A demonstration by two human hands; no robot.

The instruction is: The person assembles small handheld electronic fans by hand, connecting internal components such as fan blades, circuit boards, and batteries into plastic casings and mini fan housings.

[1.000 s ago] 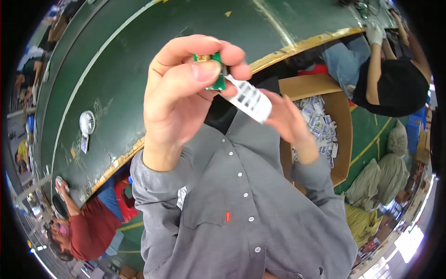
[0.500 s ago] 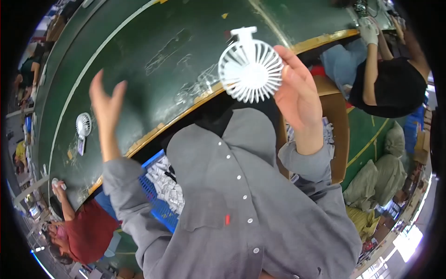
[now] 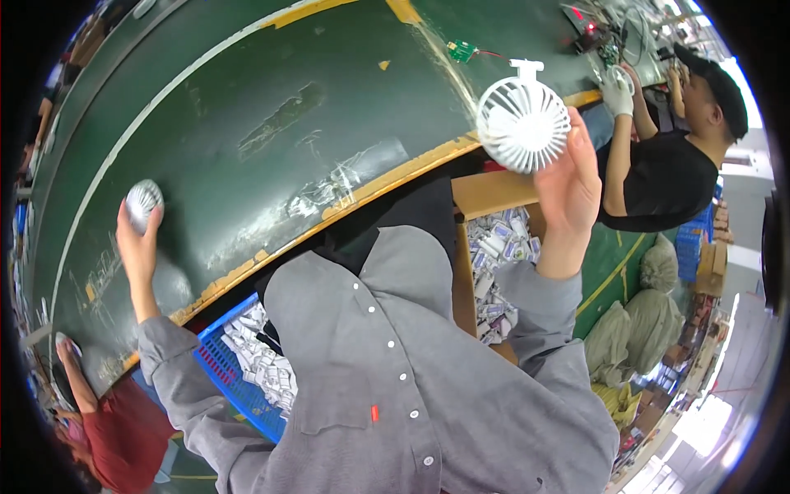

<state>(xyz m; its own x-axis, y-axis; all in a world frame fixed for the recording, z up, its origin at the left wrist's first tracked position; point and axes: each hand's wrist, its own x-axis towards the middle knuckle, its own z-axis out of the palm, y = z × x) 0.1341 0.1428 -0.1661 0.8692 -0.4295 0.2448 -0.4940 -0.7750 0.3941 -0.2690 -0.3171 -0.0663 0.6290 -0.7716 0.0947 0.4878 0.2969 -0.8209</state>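
Note:
Over the bench's near edge, my right hand (image 3: 568, 177) grips a white round fan head (image 3: 527, 123) by the rim of its slatted cage. A short T-shaped neck sticks up from the cage, and thin wires run from it to a small green circuit board (image 3: 462, 51). Far to the left, my left hand (image 3: 138, 239) has its thumb and fingers around a second white fan (image 3: 145, 202), close above the bench. The lower part of that fan is hidden by the hand.
A green workbench (image 3: 247, 189) with a worn yellow edge spans the front. Below it stand a blue basket (image 3: 218, 362) of small white parts and a cardboard box (image 3: 494, 191) of similar pieces. Co-workers sit at right (image 3: 666, 169) and left (image 3: 123, 436).
My left hand has moved left and down to the fan on the bench and closed on it. The right-hand fan has shifted right, and its wires and circuit board now show.

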